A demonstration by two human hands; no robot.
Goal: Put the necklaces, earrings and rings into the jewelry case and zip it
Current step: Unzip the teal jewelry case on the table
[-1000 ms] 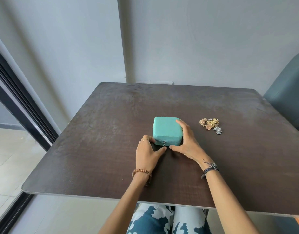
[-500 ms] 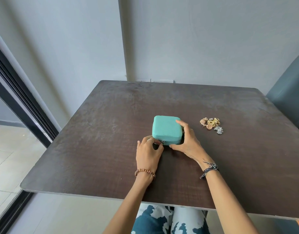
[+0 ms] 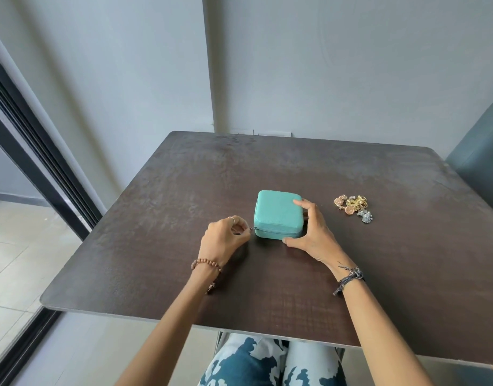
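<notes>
Case (image 3: 277, 211) between right-hand (image 3: 313, 235) grip and left hand (image 3: 223, 239) pinching zip pull (image 3: 252, 228)

We have the table (image 3: 184, 190) before us, its far edge against the wall (image 3: 351, 65). The jewelry case (image 3: 277, 213) sits on the table near the middle, lid down. Well apart to its right on the same surface lies the pile of jewelry (image 3: 353, 207). Our left hand (image 3: 223, 239) is just left of the case, fingers pinching the zipper pull (image 3: 252, 228) at the case's near left corner. Our right hand (image 3: 312, 232) is at the case's right side, thumb against its near face and a fingertip on the lid. A chair (image 3: 482, 154) stands beyond the table's right edge.
</notes>
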